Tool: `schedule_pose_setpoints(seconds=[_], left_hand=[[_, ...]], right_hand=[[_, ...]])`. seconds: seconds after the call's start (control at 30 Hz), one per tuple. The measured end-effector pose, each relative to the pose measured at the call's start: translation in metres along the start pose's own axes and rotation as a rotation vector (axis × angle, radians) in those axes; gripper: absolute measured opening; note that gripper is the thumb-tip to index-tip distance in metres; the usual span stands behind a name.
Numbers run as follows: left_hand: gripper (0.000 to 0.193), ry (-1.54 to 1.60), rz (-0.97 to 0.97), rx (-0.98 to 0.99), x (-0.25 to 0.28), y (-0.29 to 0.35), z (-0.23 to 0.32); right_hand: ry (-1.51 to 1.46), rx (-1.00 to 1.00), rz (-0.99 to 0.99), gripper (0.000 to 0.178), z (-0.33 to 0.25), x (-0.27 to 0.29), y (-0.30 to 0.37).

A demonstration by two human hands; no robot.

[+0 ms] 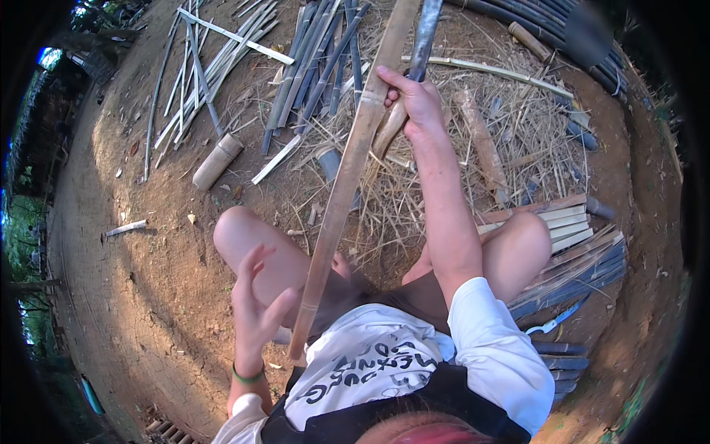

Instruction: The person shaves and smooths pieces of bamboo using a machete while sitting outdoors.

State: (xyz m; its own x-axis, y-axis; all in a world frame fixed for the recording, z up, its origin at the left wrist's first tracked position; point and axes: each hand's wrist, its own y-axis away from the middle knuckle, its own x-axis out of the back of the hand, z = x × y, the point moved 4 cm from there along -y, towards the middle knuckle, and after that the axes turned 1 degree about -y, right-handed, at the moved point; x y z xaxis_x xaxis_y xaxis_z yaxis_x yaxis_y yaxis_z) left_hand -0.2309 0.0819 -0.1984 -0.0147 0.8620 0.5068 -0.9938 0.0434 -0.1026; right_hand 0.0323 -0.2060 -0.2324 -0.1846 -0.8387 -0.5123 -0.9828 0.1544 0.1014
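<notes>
A long brown bamboo strip (346, 181) slants from the top of the view down past my lap, its lower end beside my shirt. My right hand (416, 102) is closed round a large knife with a curved wooden handle (390, 129) and a dark metal blade (427, 35) pointing away from me. Its thumb and fingertips also press against the edge of the strip. My left hand (259, 307) is raised over my left knee, fingers spread, holding nothing. A small gap separates it from the strip's lower part.
Bamboo shavings (532, 140) cover the ground ahead. Pale strips (222, 55) and dark strips (318, 63) lie at the far left, near a short bamboo piece (218, 161). Split bamboo (569, 274) and a blue-and-white knife (556, 317) lie by my right knee. Dark poles (518, 18) lie far right.
</notes>
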Motion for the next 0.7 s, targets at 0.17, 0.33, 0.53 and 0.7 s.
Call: schedule_pose_setpoints(seconds=[0.17,0.33,0.53,0.7], left_hand=[[0.052,0.451,-0.268,0.177,-0.075,-0.064,-0.028],[0.02,0.813,-0.332,0.319,-0.104,-0.098,-0.022],[0.027,0.893,-0.368,0.461,-0.143,-0.1,-0.041],[0.037,0.859,-0.405,0.576,-0.164,-0.095,-0.058]], right_hand=[[0.163,0.165,-0.097,0.029,-0.029,-0.042,0.005],[0.628,0.322,0.05,0.037,-0.083,-0.002,-0.039],[1.398,0.679,-0.114,0.03,-0.126,0.084,-0.023],[1.712,0.741,-0.523,0.021,-0.052,0.086,0.032]])
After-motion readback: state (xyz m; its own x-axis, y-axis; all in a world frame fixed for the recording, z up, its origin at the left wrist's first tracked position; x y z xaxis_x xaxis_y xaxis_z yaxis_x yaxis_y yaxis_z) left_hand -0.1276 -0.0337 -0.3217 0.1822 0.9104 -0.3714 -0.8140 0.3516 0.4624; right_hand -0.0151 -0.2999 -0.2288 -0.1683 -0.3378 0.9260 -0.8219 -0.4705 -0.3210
